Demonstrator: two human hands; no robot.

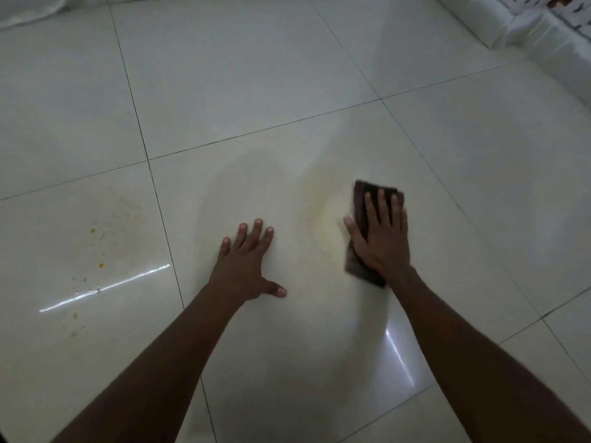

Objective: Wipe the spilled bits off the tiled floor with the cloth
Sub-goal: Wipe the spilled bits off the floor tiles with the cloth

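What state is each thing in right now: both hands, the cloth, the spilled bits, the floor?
right hand: flat, palm down, pressing the cloth
cloth: dark, folded, flat on the floor under the right hand
left hand: empty, fingers spread, braced on the floor
spilled bits: yellowish specks scattered on the tile left of the left hand, not yet wiped
tiled floor: glossy, with a faint yellowish smear beside the cloth

No readable text, label or number shows anywhere.

The tiled floor [287,75] carries spilled bits [96,251], a cloth [361,225] and 2 flat hands.
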